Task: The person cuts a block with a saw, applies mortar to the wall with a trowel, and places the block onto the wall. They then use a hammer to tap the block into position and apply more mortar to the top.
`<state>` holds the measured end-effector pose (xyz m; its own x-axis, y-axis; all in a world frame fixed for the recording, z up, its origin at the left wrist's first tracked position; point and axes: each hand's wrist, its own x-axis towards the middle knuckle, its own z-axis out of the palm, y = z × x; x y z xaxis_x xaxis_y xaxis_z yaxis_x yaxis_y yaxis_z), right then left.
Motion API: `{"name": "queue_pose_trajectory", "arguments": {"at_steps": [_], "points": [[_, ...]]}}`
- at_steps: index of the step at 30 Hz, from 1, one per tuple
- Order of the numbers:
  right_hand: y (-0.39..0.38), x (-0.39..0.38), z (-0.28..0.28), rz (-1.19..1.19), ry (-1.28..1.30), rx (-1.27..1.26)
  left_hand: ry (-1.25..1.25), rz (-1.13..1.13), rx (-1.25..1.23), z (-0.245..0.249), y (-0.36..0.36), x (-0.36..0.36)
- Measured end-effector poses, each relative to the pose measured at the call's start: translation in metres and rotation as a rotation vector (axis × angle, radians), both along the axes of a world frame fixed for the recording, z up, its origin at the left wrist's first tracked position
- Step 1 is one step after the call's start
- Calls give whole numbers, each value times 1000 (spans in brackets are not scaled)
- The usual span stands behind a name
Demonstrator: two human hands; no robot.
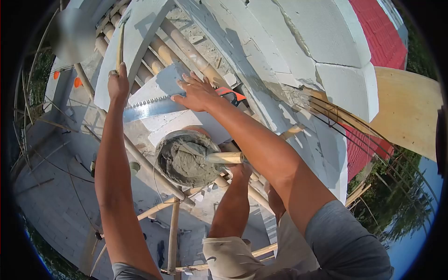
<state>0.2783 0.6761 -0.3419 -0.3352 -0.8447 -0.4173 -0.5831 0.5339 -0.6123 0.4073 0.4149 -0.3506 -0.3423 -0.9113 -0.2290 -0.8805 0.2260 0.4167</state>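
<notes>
My left hand [118, 84] is closed round the wooden handle of a hammer-like tool [121, 44], whose head lies near a pale curved block [135, 28]. With its fingers spread, my right hand [198, 93] lies flat on a white block [170, 80]. Beside that block is a saw [154, 108] with a toothed blade and an orange and black handle, partly hidden by my right arm. Below sits a bucket of grey mortar [179, 161], with a wooden-handled trowel [224, 157] resting in it.
Bamboo poles [175, 42] form a scaffold under and around the blocks. A pale block wall [280, 46] rises at the right, with a plywood sheet [406, 107], thin rods and red roofing [378, 32] beyond. A lower floor [60, 186] shows at the left.
</notes>
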Motion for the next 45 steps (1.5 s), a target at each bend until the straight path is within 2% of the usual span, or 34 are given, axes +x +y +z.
{"name": "queue_pose_trajectory", "arguments": {"at_steps": [1, 2, 3, 4, 5, 7, 8, 9, 12, 15, 16, 17, 19, 21, 22, 23, 24, 25, 26, 27, 29, 31, 33, 36, 39, 41, 45], "points": [[7, -11, 18, -22, 13, 2, 74, 23, 6, 19, 16, -3], [15, -22, 37, -178, -98, -132, 141, 47, 13, 41, 33, -3], [26, -31, 57, -332, -208, -267, 265, 83, 134, 69, 49, 0], [41, -36, 77, -410, -124, -370, 390, 120, 258, 104, 66, 1], [58, -41, 100, -431, -111, -366, 471, 147, 364, 147, 92, -2], [95, -43, 146, -537, -355, -447, 481, 164, 345, 211, 154, -3], [114, -40, 166, -507, -283, -462, 476, 173, 353, 238, 187, -3], [128, -32, 178, -526, -305, -580, 518, 163, 393, 255, 220, -1], [175, -10, 222, -520, -580, -511, 616, 79, 510, 279, 322, 4], [216, 5, 240, -581, -591, -465, 691, -5, 694, 279, 413, 4], [226, 4, 250, -578, -581, -512, 712, -82, 687, 280, 438, -2], [241, 4, 261, -598, -571, -507, 651, -67, 720, 290, 464, -5], [260, -7, 283, -617, -504, -245, 657, -104, 676, 270, 499, 2], [282, -2, 265, -622, -440, -239, 591, -253, 631, 246, 518, 17], [292, -2, 265, -709, -462, -277, 505, -374, 568, 250, 523, 11], [302, -2, 264, -788, -491, -317, 503, -373, 551, 253, 531, 7], [316, -5, 266, -731, -412, -353, 703, -206, 839, 264, 538, -8], [329, -13, 269, -670, -330, -399, 911, -33, 1115, 269, 537, -19], [330, -29, 301, -845, -320, -400, 885, -177, 1214, 250, 526, -13], [341, -37, 309, -849, -238, -315, 901, -181, 1177, 250, 518, -26], [359, -54, 313, -817, -197, -299, 701, -151, 974, 252, 505, -60], [370, -63, 315, -827, -174, -243, 698, -105, 924, 239, 491, -101], [379, -72, 310, -855, -222, -202, 669, -26, 917, 239, 480, -151], [384, -92, 301, -926, -71, -86, 583, 123, 887, 221, 469, -225], [384, -113, 288, -981, -49, -108, 609, 119, 981, 201, 463, -279], [381, -122, 287, -973, -34, -79, 421, 109, 918, 189, 466, -303], [380, -131, 277, -946, 38, -68, 440, 159, 968, 187, 475, -320]]}}
